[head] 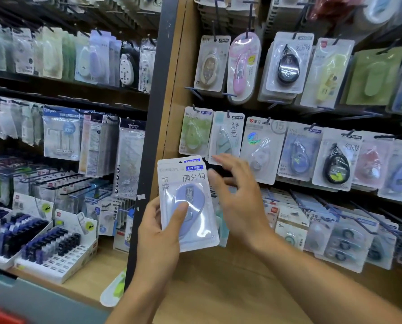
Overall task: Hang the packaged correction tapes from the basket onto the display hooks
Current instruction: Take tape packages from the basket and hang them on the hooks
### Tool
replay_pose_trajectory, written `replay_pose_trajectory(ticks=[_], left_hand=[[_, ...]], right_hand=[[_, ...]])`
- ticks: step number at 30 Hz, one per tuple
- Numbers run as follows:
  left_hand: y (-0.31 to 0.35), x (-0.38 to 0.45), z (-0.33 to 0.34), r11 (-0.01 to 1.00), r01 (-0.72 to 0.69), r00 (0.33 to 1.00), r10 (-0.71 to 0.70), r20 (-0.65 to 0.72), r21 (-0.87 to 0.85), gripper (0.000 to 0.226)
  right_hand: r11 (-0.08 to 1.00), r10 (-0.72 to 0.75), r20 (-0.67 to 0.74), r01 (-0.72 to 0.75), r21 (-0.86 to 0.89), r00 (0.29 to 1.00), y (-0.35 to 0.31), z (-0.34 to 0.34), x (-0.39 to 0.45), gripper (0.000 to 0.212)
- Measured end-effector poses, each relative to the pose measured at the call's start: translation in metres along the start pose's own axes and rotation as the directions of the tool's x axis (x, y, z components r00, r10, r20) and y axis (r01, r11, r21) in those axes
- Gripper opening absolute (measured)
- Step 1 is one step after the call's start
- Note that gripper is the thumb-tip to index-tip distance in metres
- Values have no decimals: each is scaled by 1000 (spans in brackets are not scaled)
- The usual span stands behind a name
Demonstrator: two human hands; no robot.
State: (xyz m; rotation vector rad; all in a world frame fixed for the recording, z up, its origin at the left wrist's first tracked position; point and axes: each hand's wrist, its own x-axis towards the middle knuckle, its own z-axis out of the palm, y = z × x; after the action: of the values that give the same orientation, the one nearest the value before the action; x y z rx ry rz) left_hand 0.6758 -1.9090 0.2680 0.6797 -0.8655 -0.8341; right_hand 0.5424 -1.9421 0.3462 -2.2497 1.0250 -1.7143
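**At the shelf: packs in one hand, the other hand free**

Near the middle of the view, a small stack of packs point(187, 202) is held up in front of the wooden wall point(179, 90). The front pack is white and clear, with a light purple tape roller inside. At least one more pack sits behind it, with its top edge peeking out.

The left hand point(159, 232) holds the stack from the left side. Its thumb presses on the clear front and its fingers go round the back.

The right hand point(238, 197) is just beside the packs, on their right. Its fingers are spread and loose, and it holds nothing. It looks a bit blurry.

Behind the hands, more packs hang on hooks point(228, 113) in rows. A green pack point(195, 132) and a pale blue pack point(227, 136) hang just above the right hand. A black roller pack point(335, 160) hangs farther right.

Low on the left, a white tray point(55, 270) holds small dark things. A bit of something red point(1, 314) shows in the bottom left corner.
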Motion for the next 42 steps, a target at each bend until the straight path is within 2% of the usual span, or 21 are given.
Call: replay_pose_trajectory(ticks=[2,4,7,10,16,18,26,30,32,35,37,42], left_hand=[[1,0,1,999,2,1000,-2,3,-51,40],[0,-1,3,996,11,1000,-11,7,-89,40],[-3,-2,5,999,-1,1000,1,-1,-53,44],[-5,0,6,1000,0,1000,0,15,-30,35],[-7,1,6,994,40,999,-41,-9,-103,14],[-8,0,7,993,56,998,-59,-22,-104,19],[-4,-4,13,986,101,994,-94,61,-134,23],[-4,-6,20,988,115,987,-103,124,-99,24],[-4,-7,26,990,110,984,-96,152,-90,24],[-6,-9,33,991,106,981,-91,172,-78,24],[-8,-11,37,991,117,977,-103,185,-64,27],[-8,-15,44,991,135,967,-135,218,13,36]], right_hand=[[997,-53,137,61,-54,989,-2,2,-29,46],[993,-26,212,49,-103,977,2,6,-46,58],[987,-61,212,91,-135,975,7,10,-55,66],[994,-22,194,42,-99,981,8,12,-57,67],[980,47,339,21,-196,940,8,11,-55,93],[978,49,350,26,-206,935,9,13,-57,93],[981,18,193,21,-195,981,15,14,-62,86],[979,75,120,-51,-197,990,19,-6,-55,81],[979,89,40,-80,-189,995,24,-21,-47,81],[957,67,-139,-102,-270,988,38,-45,-15,80],[933,70,-208,-138,-333,976,49,-60,17,78],[870,126,-212,-211,-446,969,71,-76,68,79]])
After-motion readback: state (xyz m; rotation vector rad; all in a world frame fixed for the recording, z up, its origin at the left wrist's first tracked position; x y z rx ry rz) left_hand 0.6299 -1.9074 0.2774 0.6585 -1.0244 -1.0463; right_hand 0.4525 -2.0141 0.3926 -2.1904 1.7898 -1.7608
